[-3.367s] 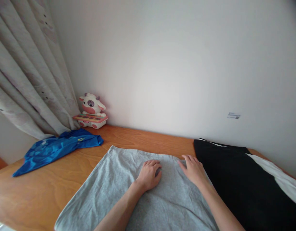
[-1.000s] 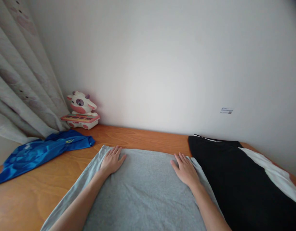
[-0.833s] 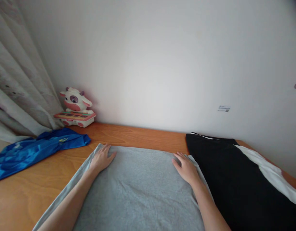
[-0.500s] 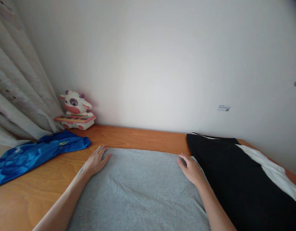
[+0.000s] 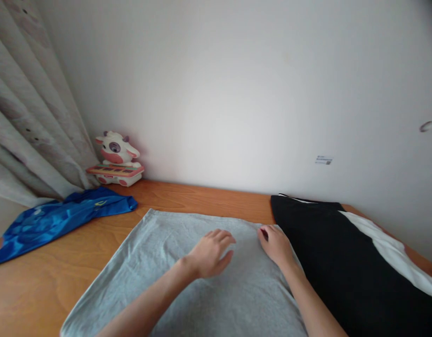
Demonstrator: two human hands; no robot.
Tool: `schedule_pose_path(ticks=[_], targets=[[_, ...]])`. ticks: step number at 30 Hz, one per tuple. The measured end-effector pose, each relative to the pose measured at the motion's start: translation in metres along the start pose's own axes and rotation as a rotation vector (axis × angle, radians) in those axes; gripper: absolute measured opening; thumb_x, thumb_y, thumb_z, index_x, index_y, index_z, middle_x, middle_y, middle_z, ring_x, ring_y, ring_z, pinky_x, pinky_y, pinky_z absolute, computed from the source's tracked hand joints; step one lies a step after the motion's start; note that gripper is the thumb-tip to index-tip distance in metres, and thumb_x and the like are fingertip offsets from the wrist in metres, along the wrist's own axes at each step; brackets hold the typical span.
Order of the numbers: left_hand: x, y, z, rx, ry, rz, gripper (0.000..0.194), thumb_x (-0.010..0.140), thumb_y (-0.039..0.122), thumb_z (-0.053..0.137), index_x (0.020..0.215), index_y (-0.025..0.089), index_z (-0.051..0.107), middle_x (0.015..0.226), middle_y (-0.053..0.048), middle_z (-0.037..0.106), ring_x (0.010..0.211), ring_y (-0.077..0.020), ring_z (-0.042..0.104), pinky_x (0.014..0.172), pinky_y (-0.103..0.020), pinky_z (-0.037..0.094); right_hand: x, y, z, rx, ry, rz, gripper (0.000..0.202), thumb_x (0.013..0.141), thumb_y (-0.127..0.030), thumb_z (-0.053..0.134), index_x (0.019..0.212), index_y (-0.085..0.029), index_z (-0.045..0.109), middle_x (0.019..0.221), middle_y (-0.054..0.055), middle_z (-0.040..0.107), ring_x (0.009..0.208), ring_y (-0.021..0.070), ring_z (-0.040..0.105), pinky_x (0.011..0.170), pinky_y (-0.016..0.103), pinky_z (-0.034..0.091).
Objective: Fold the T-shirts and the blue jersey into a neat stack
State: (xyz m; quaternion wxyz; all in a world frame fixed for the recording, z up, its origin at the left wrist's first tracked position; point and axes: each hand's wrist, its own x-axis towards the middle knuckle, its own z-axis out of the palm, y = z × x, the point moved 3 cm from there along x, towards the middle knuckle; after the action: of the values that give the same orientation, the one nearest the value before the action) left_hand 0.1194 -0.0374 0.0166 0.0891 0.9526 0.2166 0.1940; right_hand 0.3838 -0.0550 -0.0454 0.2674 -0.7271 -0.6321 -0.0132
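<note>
Across the front of the wooden tabletop (image 5: 43, 276), a grey cloth (image 5: 230, 299) lies spread beneath both hands, its straight far edge short of the wall (image 5: 216, 93) and its near part running out of view at the bottom. The left hand (image 5: 212, 252) is over the middle of the cloth, a little inside that far edge, palm down, with its fingers loosely bent and its thumb held well apart; it is wide and holds nothing, though whether it touches the fabric cannot be told. The right hand (image 5: 276, 245) is at the far right corner of the cloth, its fingers curled inward with a small dark gap beside the thumb; whether it grips any fabric cannot be told. Between the left hand and the cloth's far left corner, the fabric shows soft wrinkles.

Just to the right of the cloth lies a black garment (image 5: 342, 267) with a white panel along its outer side. Well apart on the left, a blue garment (image 5: 68, 215) lies near the curtain (image 5: 29, 107). Behind it, a toy cow (image 5: 115, 159) with a small keyboard stands by the wall.
</note>
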Motion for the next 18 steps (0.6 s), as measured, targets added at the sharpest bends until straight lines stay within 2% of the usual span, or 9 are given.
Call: schedule_pose_path(ticks=[3,6,9,11,15,18], targets=[[0.037,0.052,0.023,-0.112,-0.055,0.124,0.029,0.096,0.029,0.05,0.122,0.022,0.061,0.125,-0.01,0.068,0.114,-0.0261,0.064,0.1,-0.039,0.051,-0.011,0.01,-0.012,0.104,-0.105,-0.028,0.032,0.097,-0.036,0.041,0.103,-0.023,0.07,0.103,0.008,0.075,0.097,0.0221,0.07,0.086,0.032,0.051],[0.054,0.078,0.045,-0.172,-0.098,0.163,0.028,0.096,0.03,0.05,0.119,0.021,0.063,0.123,-0.01,0.069,0.113,-0.0277,0.064,0.099,-0.041,0.051,-0.035,0.037,-0.035,0.059,-0.026,0.068,0.035,0.096,-0.041,0.044,0.113,-0.021,0.067,0.11,0.01,0.073,0.099,0.0232,0.07,0.087,0.032,0.051],[0.053,0.085,0.066,-0.214,-0.109,0.17,0.029,0.095,0.034,0.052,0.118,0.02,0.064,0.123,-0.011,0.069,0.113,-0.0281,0.065,0.1,-0.041,0.05,-0.058,0.063,-0.058,-0.092,0.068,0.266,0.04,0.093,-0.049,0.048,0.112,-0.019,0.066,0.107,0.013,0.072,0.097,0.0266,0.069,0.084,0.035,0.051],[0.048,0.083,0.075,-0.237,-0.077,0.15,0.032,0.095,0.037,0.053,0.118,0.019,0.064,0.126,-0.011,0.068,0.114,-0.0281,0.064,0.101,-0.043,0.049,-0.061,0.07,-0.064,-0.096,0.01,0.371,0.044,0.094,-0.056,0.047,0.109,-0.019,0.067,0.103,0.012,0.073,0.096,0.0262,0.07,0.081,0.033,0.051],[0.041,0.083,0.077,-0.245,-0.05,0.219,0.034,0.095,0.039,0.052,0.118,0.018,0.065,0.127,-0.012,0.068,0.114,-0.0276,0.064,0.101,-0.042,0.049,-0.039,0.069,-0.058,-0.055,-0.183,0.494,0.052,0.095,-0.063,0.043,0.104,-0.02,0.07,0.102,0.012,0.077,0.099,0.0261,0.072,0.08,0.031,0.051],[0.036,0.094,0.076,-0.261,-0.067,0.329,0.035,0.097,0.039,0.049,0.121,0.019,0.065,0.127,-0.011,0.07,0.115,-0.0268,0.065,0.103,-0.041,0.047,-0.016,0.069,-0.048,-0.074,-0.204,0.523,0.058,0.092,-0.067,0.046,0.104,-0.017,0.073,0.101,0.017,0.078,0.098,0.0312,0.074,0.077,0.034,0.052]])
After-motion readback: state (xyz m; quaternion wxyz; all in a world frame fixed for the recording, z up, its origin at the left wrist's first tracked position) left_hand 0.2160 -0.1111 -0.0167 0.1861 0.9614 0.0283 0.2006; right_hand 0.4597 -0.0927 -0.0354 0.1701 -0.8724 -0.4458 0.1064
